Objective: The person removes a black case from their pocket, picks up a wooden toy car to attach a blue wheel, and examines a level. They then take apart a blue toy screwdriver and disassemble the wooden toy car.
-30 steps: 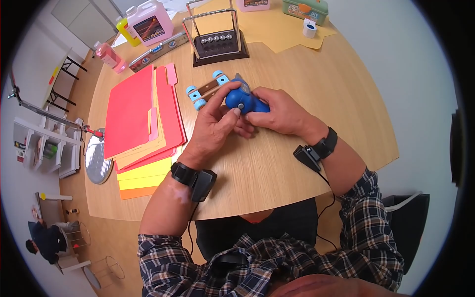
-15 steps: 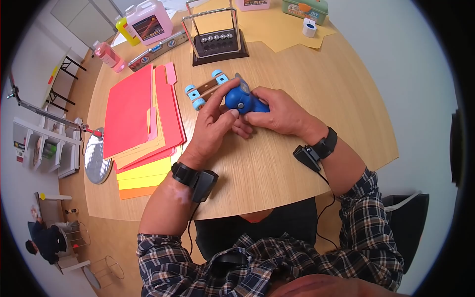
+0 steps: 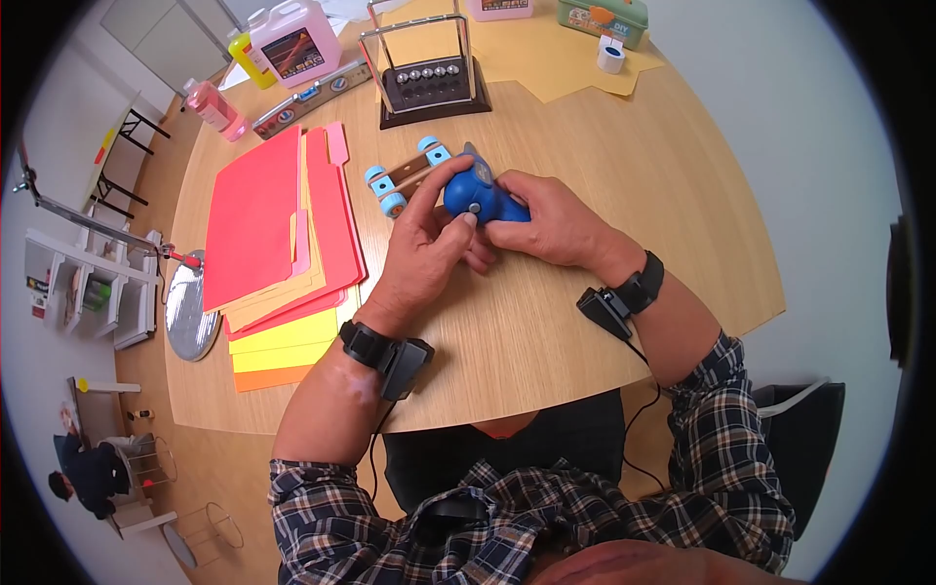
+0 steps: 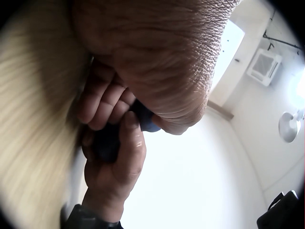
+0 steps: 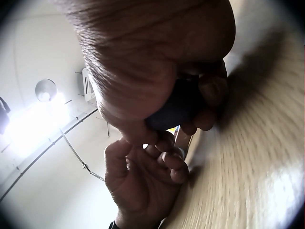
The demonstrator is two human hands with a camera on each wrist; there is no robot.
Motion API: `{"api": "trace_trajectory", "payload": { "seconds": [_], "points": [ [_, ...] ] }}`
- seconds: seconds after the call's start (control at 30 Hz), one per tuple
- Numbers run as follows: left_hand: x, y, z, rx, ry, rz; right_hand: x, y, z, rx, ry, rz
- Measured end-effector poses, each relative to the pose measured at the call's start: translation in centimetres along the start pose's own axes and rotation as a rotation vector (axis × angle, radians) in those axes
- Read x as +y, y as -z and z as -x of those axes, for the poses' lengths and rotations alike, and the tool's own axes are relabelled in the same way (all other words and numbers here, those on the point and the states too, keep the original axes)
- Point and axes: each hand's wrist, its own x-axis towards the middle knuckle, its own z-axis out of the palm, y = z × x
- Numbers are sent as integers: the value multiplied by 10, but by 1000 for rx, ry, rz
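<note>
Both hands hold a rounded blue handheld device (image 3: 457, 200) low over the table, with a round grey button on its near side and a grey panel on top. My right hand (image 3: 561, 222) grips its narrower end, thumb along the near side. At the wider end, my left hand (image 3: 424, 244) has its index finger over the top and its thumb tip at the grey button. The other left fingers curl below. In both wrist views the hands hide much of the device (image 5: 176, 107). Just behind it lies a wooden toy frame (image 3: 414, 175) with light blue wheels.
Red and yellow folders (image 3: 258, 214) are stacked at left, beside a round metal base (image 3: 192, 312). Farther back stand a Newton's cradle (image 3: 429, 109), a spirit level (image 3: 317, 97), bottles (image 3: 216, 112) and a pink jug (image 3: 297, 44). A tape roll (image 3: 610, 58) sits near a green box (image 3: 604, 21).
My left thumb drew back slightly from the grey button, then came forward to it again. The right hand and the blue device stay nearly still.
</note>
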Motion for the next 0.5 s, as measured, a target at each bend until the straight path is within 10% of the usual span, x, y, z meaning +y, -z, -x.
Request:
{"api": "trace_trajectory", "payload": {
  "seconds": [0.5],
  "points": [
    [-2,-3,-1,49,-4,2,0,-3,-1,33,33,10]
  ]
}}
